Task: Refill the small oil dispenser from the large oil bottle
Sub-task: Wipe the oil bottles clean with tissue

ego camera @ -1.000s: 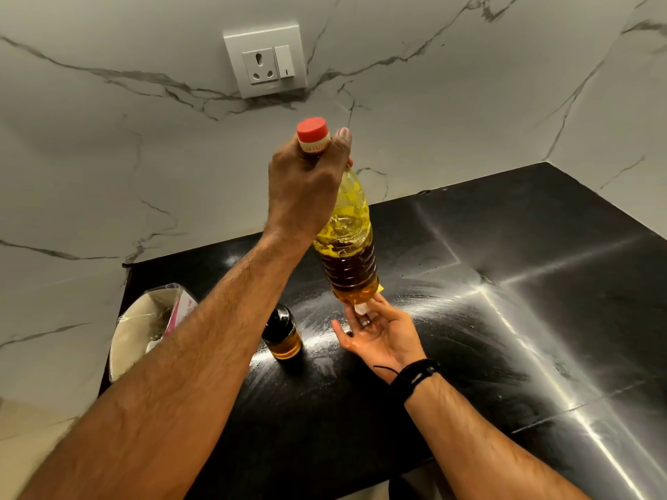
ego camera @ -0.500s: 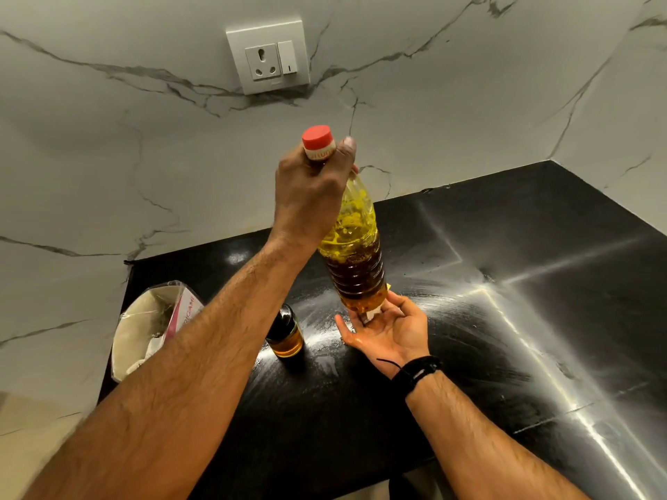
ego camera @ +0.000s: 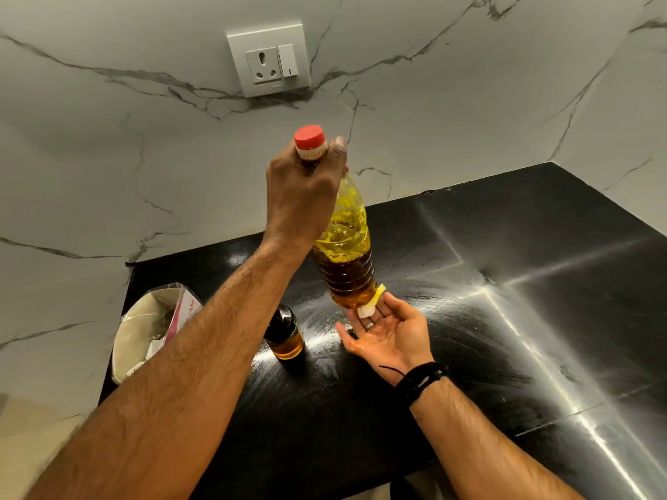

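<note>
Our right hand (ego camera: 388, 333) lies open, palm up, beneath the large oil bottle (ego camera: 344, 254); our left hand (ego camera: 303, 196) grips its neck below the red cap (ego camera: 308, 136). Left of the right hand, on the black counter (ego camera: 505, 229), stands the small oil dispenser (ego camera: 285, 332).

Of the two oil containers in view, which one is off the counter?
The large oil bottle with the red cap: left hand grips its neck, right hand is under its base. The small dark-topped dispenser stands on the black counter.
</note>
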